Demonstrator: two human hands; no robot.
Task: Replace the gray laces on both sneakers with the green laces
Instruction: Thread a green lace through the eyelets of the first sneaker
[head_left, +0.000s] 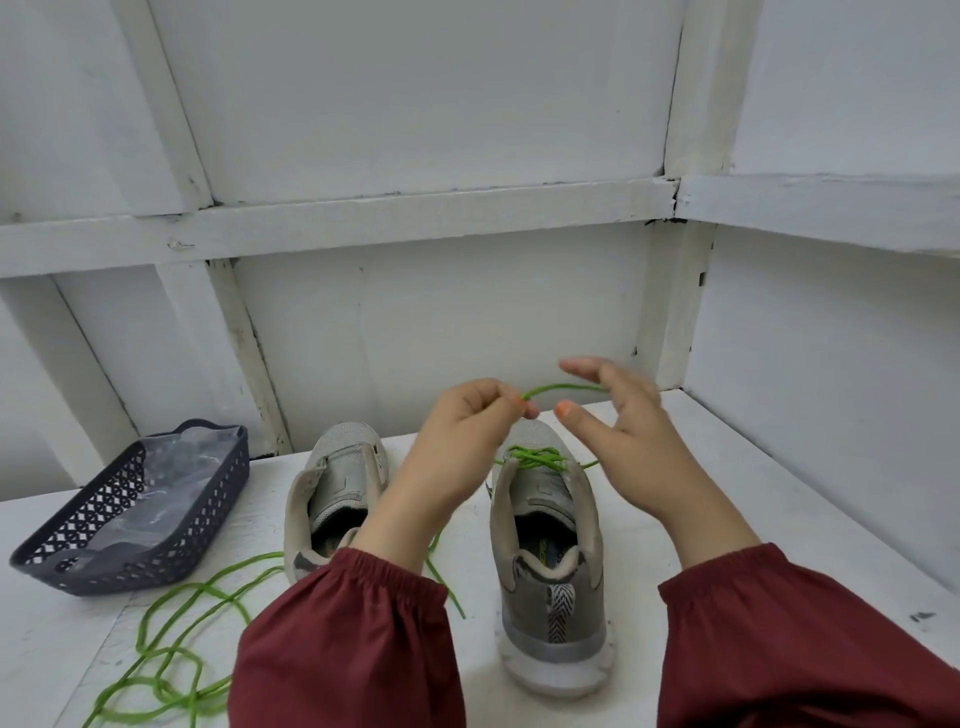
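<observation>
Green lace (563, 387) is up above the right sneaker (550, 545), pinched in the left hand (467, 431), with its first crossings threaded through that shoe. The right hand (618, 415) is spread loose and blurred, gripping nothing. It looks a thin, limp, light cord, best taken near its tip. Left of that sneaker are the laceless left sneaker (332, 493) and a dark basket (130, 514), on a white table (727, 493) with white panelled walls.

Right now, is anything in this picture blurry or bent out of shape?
In the head view, the right hand is smeared by motion blur while the left hand, pinching the green lace, is sharper; the wall beams splay and bow from the wide lens; light is soft and even, without glare.
</observation>
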